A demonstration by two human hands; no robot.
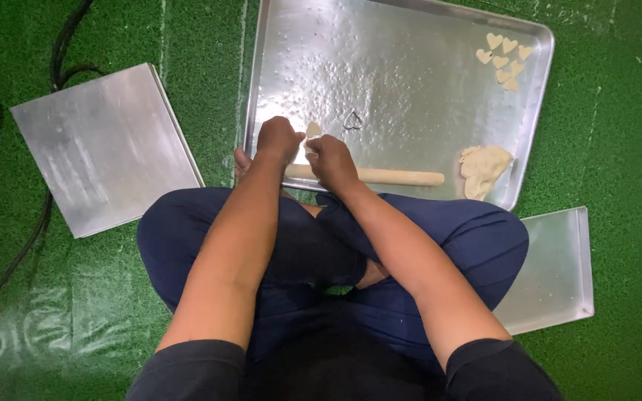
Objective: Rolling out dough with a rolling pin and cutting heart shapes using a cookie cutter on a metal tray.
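Note:
I sit cross-legged before a large metal tray (410, 44) on green turf. My left hand (278, 139) and my right hand (330, 160) meet at the tray's near edge, fingers closed around a small piece of pale dough (313, 130) held between them. Just beyond it a heart-shaped wire cutter (353, 120) lies on the tray. A wooden rolling pin (399, 177) lies across the near edge, partly under my right hand. A lump of dough (483, 169) rests at the near right corner. Several cut dough hearts (504, 59) sit in the far right corner.
A flat metal sheet (105, 148) lies on the turf to the left. Another metal tray (559, 267) lies at the right, partly under my knee. A black cable (61, 52) runs along the left side.

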